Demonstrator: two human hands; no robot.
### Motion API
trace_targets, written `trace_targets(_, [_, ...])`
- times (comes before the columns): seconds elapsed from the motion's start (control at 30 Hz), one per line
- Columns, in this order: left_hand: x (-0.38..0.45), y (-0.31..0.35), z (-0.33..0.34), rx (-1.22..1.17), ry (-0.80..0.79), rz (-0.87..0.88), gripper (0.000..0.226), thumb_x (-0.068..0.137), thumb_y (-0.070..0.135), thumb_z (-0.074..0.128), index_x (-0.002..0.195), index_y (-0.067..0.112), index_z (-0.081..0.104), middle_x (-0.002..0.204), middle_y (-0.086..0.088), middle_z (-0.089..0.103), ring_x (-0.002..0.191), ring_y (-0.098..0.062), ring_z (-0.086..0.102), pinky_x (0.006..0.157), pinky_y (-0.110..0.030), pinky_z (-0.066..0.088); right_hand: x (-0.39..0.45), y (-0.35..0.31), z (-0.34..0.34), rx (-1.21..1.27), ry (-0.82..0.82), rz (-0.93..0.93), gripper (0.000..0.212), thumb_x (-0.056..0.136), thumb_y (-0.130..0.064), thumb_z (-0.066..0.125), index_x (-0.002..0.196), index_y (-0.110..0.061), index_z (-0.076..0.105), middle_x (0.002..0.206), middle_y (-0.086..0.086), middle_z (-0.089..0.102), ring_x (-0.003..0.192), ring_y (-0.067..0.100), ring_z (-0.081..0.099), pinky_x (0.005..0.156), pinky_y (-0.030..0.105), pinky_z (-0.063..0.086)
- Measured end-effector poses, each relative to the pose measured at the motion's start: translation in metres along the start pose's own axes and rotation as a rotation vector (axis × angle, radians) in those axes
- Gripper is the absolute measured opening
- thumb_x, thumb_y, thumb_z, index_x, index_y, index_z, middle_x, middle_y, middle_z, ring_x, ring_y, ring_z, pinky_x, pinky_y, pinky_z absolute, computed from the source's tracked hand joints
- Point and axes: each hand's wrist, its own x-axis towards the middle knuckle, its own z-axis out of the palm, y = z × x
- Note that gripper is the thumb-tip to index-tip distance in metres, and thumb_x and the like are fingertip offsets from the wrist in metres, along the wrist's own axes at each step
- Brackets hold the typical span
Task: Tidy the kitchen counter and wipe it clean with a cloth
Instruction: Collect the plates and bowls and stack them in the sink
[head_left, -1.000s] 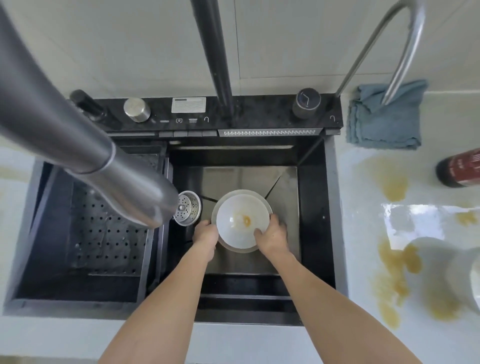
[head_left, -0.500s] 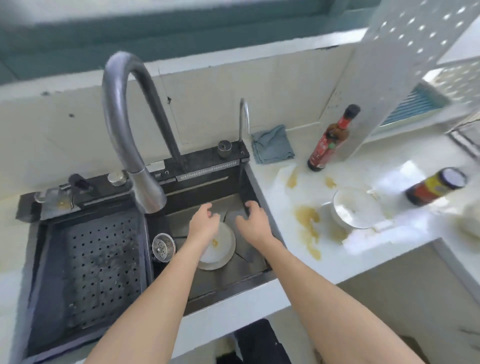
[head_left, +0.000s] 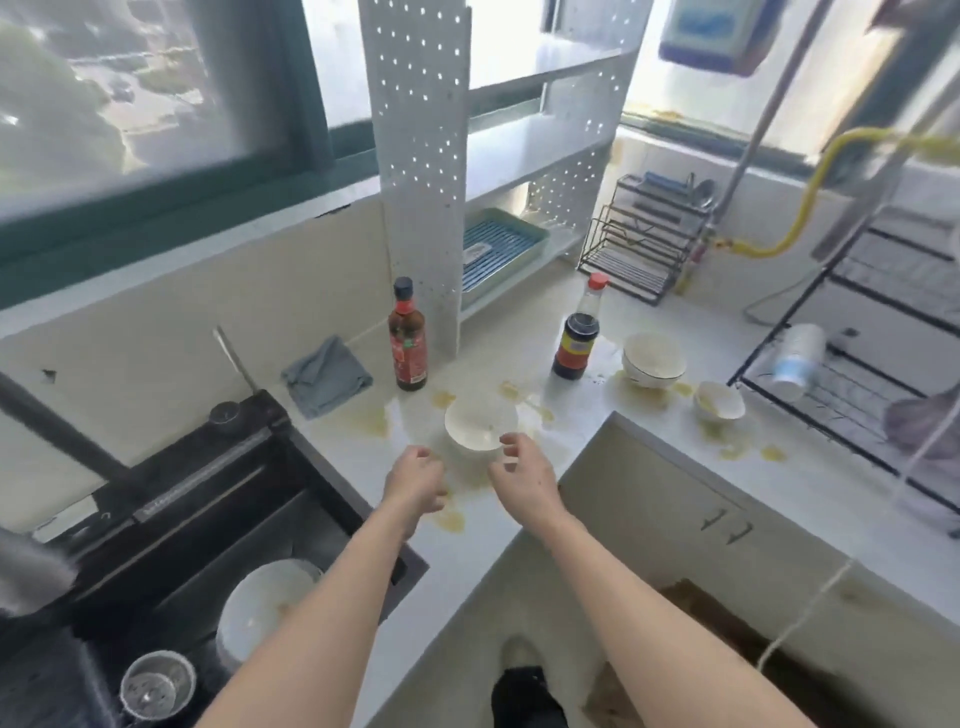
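Note:
A white bowl (head_left: 480, 423) stands on the white counter (head_left: 810, 467) among yellow spills (head_left: 452, 519). My left hand (head_left: 415, 480) hovers just left of it and my right hand (head_left: 522, 473) just in front on its right; both have curled fingers, hold nothing and sit close to the rim. A second white bowl (head_left: 260, 616) lies in the black sink (head_left: 208, 519) at lower left. Two more dirty bowls, one larger (head_left: 653, 358) and one smaller (head_left: 719, 400), stand farther right. A grey-blue cloth (head_left: 327, 376) lies against the wall behind the sink.
A red-labelled sauce bottle (head_left: 409, 345) and a dark bottle (head_left: 576, 338) stand behind the bowl. A white perforated shelf (head_left: 421, 171) holds a teal tray (head_left: 498, 244). Wire racks stand at the back (head_left: 641, 244) and right (head_left: 857, 374). A metal strainer (head_left: 156, 686) sits in the sink.
Both hands let go of the bowl in the sink and moved right over the counter to the bowl there. My view swung right and up from the sink.

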Motion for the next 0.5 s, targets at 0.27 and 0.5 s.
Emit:
trace_targets(0.27, [0.054,0.018,0.072,-0.252,0.002,-0.189,0.056,0.102,0.02,0.051,0.151,0.016,0.023,0.104,-0.023,0.06,0.093,-0.039,0.07,0.078,-0.045,0.06,0.073,0.056,-0.062,0.11,0.094,0.098,0.038,0.093,-0.014,0.053,0.131,-0.018,0.055,0.126,0.001,0.059,0.103,0.015,0.059,0.088,0.027,0.046])
trace_targets(0.5, [0.103,0.025,0.112,-0.247,0.227,-0.246,0.055,0.092,-0.006,0.033,0.141,0.016,0.037,0.124,-0.016,0.057,0.071,-0.034,0.069,0.061,-0.041,0.062,0.154,0.091,-0.099,0.265,0.112,0.227,0.04,0.095,-0.02,0.053,0.135,-0.02,0.048,0.113,-0.001,0.063,0.103,0.018,0.062,0.083,0.029,0.05])
